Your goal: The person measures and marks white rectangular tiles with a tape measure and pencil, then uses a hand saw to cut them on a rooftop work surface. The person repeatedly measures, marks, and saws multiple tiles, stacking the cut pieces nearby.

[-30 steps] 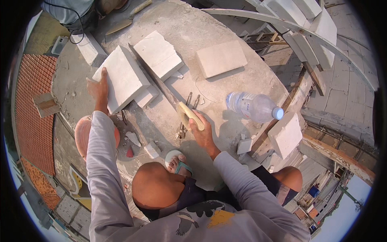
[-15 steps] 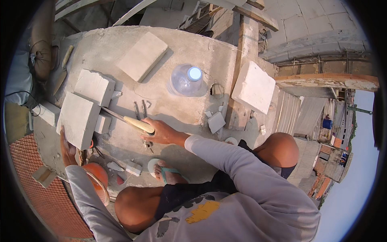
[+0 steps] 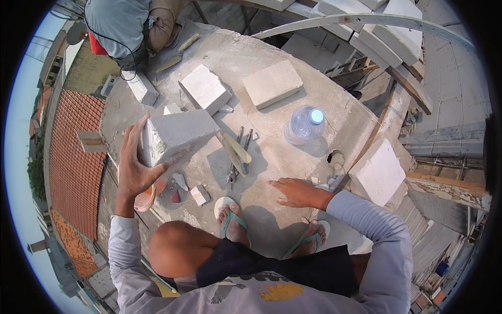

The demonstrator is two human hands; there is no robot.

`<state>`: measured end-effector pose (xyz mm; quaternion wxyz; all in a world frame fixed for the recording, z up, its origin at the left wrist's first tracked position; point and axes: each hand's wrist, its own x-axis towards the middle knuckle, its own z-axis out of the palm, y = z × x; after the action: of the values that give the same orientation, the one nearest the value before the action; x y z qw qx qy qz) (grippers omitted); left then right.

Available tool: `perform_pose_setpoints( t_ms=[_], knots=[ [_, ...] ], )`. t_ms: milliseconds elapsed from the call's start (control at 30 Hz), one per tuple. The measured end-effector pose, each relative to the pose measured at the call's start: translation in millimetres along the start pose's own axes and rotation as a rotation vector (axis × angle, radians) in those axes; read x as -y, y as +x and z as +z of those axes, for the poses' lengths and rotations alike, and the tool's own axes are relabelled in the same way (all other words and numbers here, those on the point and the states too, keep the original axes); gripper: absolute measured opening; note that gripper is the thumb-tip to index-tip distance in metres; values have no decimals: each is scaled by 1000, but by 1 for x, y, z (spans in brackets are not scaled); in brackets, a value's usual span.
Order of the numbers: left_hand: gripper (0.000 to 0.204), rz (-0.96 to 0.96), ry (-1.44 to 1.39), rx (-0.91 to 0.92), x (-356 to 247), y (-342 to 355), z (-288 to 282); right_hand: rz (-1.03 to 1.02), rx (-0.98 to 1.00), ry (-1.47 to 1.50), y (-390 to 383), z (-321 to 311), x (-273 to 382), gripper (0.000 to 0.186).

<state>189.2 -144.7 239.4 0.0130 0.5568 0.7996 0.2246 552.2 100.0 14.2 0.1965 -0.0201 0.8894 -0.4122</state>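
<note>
My left hand (image 3: 137,159) is closed around the end of a pale, tilted building block (image 3: 183,133), thumb along its lower edge and fingers over its rough face. Beside the block's right end is a wooden-handled tool (image 3: 236,150) that my hands do not touch; its metal part is mostly out of sight. Out to the right, above the concrete near my feet, my right hand (image 3: 299,192) has its fingers stretched out and holds nothing. Thin dark metal tools (image 3: 248,138) lie close to the wooden handle. Behind the held block rests another white block (image 3: 205,88).
A clear bottle with a blue cap (image 3: 305,125) stands beyond my right hand. More blocks sit on the slab: one flat (image 3: 272,83), one at right (image 3: 377,171). A small broken piece (image 3: 200,195) and an orange bucket (image 3: 146,199) are near my knee. Another person (image 3: 117,31) is far left.
My right hand has let go of the wooden-handled tool and moved right, its fingers spread. My left hand now grips the block's end, and the block is turned. The view has swung leftward.
</note>
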Motion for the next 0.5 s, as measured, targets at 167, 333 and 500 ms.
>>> perform_pose_setpoints(
  t_ms=[167,333,500],
  knots=[
    [108,113,-383,479,-106,23,38,174,218,130,-121,-10,0,58],
    [102,123,-801,564,-212,60,143,590,-267,799,-226,-1,-13,52],
    [91,-343,-1401,742,-305,109,245,284,-1452,1710,-272,11,-6,63]
  ],
)
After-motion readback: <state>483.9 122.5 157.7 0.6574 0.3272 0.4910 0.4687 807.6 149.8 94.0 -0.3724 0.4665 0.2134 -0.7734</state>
